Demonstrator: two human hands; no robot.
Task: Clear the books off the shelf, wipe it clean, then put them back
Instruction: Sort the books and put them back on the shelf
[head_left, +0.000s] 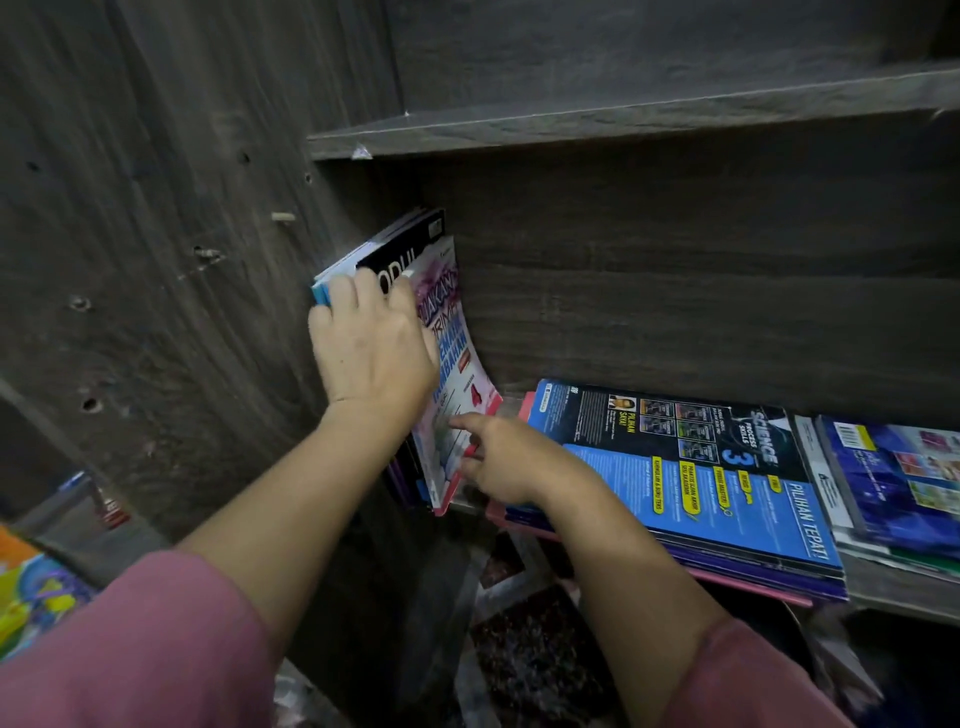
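Left hand (371, 343) fingers curled over upright workbooks (387, 254), long axis vertical, at shelf (893, 597) left end; right hand (506, 460) forefinger straight, touching pink workbook (452, 338) cover.

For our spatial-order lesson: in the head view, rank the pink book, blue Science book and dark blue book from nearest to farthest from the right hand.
1. pink book, upright at left, touched by the right hand.
2. blue Science book, flat, just right.
3. dark blue book, far right.

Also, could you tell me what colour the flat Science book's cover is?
The Science book is black and blue with yellow labels; head view.
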